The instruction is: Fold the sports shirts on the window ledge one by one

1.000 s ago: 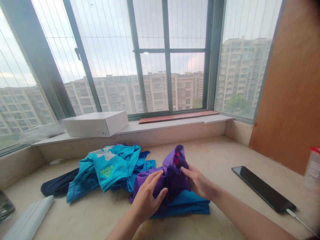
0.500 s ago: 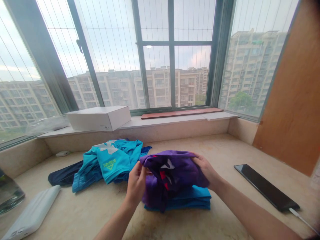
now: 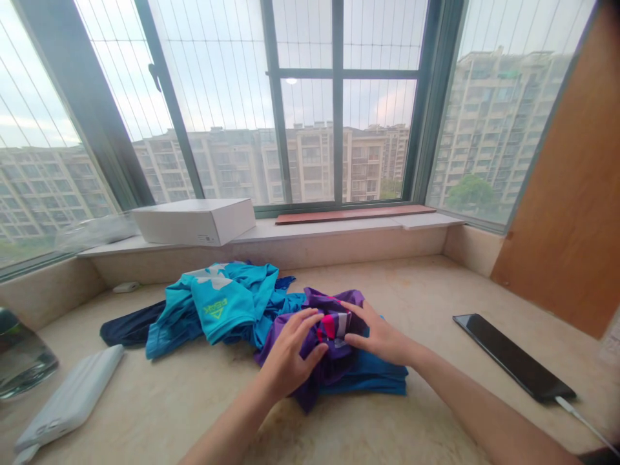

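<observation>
A crumpled purple garment (image 3: 334, 369) with pink and white patches lies in the middle, partly on a folded blue garment (image 3: 380, 376). My left hand (image 3: 292, 354) rests over the purple cloth's left side, fingers spread. On the other side is my right hand (image 3: 376, 334), its thumb and fingers apart around the patched part; no firm grip shows. Some of its fingers are hidden. Left of the hands, a loose heap holds a turquoise garment (image 3: 220, 307) with a yellow-green logo and a white pattern. A dark navy cloth (image 3: 132, 324) pokes out from under it.
A black phone (image 3: 516, 356) with a white cable lies at the right. To the left are a white power bank (image 3: 72, 397) and a clear container (image 3: 22, 361). A white box (image 3: 194, 223) and a reddish board (image 3: 356, 214) sit on the window ledge.
The purple garment was held up and stretched between both hands; now it lies lower and crumpled, reaching further left. Both hands have loosened, and the right has come inward.
</observation>
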`<state>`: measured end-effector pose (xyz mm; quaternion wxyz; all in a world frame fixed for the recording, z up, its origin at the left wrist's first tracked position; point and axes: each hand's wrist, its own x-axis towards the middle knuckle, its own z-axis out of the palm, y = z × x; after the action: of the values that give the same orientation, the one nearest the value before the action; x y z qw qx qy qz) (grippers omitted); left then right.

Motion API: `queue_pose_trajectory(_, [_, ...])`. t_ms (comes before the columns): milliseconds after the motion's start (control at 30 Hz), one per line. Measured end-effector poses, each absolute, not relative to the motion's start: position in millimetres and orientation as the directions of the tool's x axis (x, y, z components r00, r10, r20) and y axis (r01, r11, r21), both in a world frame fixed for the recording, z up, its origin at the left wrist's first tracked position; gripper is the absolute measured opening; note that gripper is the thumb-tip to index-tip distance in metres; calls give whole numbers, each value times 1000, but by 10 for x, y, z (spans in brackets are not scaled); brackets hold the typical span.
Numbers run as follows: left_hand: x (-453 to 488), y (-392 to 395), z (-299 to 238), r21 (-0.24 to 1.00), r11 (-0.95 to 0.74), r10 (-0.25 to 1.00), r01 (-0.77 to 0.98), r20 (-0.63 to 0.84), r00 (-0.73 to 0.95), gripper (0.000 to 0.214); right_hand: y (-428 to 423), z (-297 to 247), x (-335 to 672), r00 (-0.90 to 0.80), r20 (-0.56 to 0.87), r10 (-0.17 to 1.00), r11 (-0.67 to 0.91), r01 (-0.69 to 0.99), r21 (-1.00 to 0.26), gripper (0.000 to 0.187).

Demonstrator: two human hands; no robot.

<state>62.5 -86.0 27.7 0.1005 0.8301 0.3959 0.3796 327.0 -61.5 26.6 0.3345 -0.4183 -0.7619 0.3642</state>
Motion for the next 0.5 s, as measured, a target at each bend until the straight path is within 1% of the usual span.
queue_pose_trajectory(33, [660,-895,264,421,-681,727,600,490,481,59,-645,239,3239,-463,180,868,405,451,-795,83])
queue_pose_trajectory(67, [693,-919,249,386,-687,724,616,434,536,66,-670,219,3204,-487,166,857,424,485,-765,81])
queue_pose_trajectory(100, [720,-931,235,362,-687,726,630,392,565,69,-689,205,3168,-500,167,850,443,505,-741,79])
queue_pose_trajectory(133, [741,-931,222,353,-683,730,640,367,577,64,-699,199,3136,-502,182,845,462,516,-722,75])
queue_pose_trajectory(167, [753,-922,214,365,-676,736,640,360,573,54,-702,199,3111,-496,206,843,479,519,-709,69])
queue_pose_trajectory(233, [752,-889,221,452,-650,760,611,391,520,29,-685,217,3095,-474,263,841,502,501,-705,52])
queue_pose_trajectory(267, [738,-870,239,514,-628,778,584,420,468,21,-669,233,3104,-459,293,839,512,481,-712,44])
queue_pose_trajectory(300, [717,-851,268,579,-600,800,552,450,397,19,-648,254,3125,-444,327,834,525,456,-719,38])
queue_pose_trajectory(400, [622,-806,403,762,-506,854,405,508,112,20,-576,340,3238,-345,453,822,564,393,-726,31])
queue_pose_trajectory(433, [584,-793,454,818,-482,864,315,504,14,23,-548,375,3291,-286,500,817,576,384,-722,30])
queue_pose_trajectory(500, [507,-763,551,891,-450,877,69,455,-158,30,-480,444,3420,-136,591,795,592,383,-709,29])
